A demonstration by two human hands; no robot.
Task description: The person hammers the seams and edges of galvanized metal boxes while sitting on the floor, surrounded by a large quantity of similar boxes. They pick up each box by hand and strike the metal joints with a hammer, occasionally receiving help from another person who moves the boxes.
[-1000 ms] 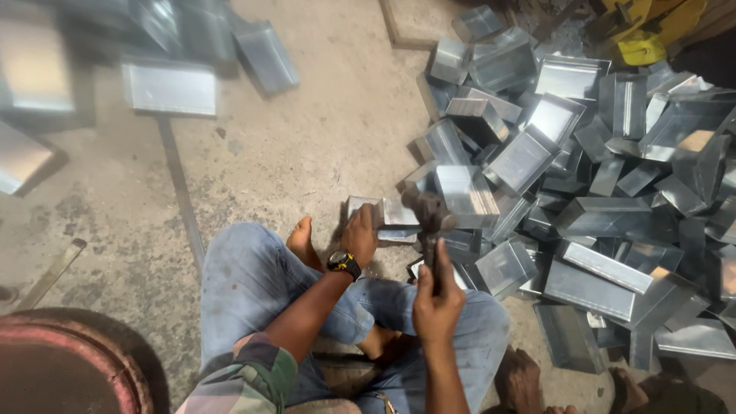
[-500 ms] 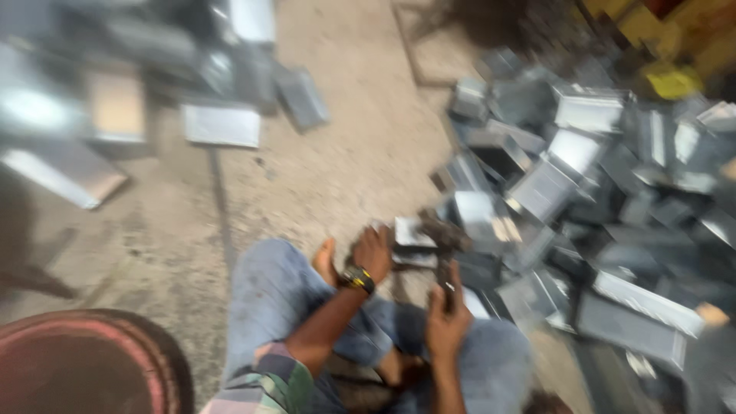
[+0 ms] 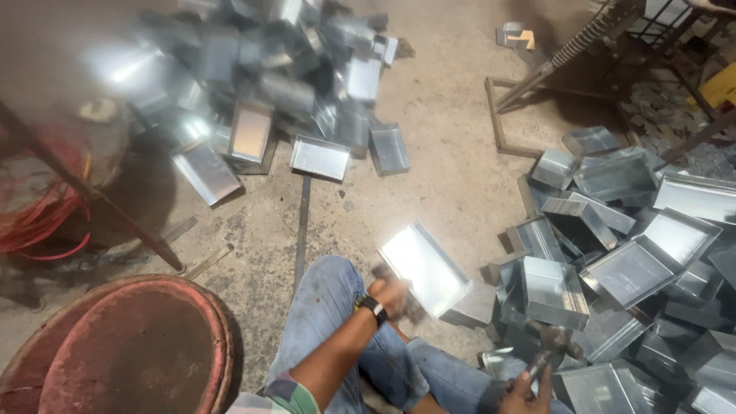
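A metal workshop: piles of tin trays (image 3: 629, 268) are lying on bare concrete floor (image 3: 452, 176) beyond the fingers (image 3: 395, 291), iron frame (image 3: 537, 84) standing farther off

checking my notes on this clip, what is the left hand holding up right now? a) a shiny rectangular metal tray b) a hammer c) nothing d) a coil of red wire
a: the left hand, with a watch on its wrist, grips the edge of a shiny metal tray tilted up over the knee, while the hammer is in the right hand.
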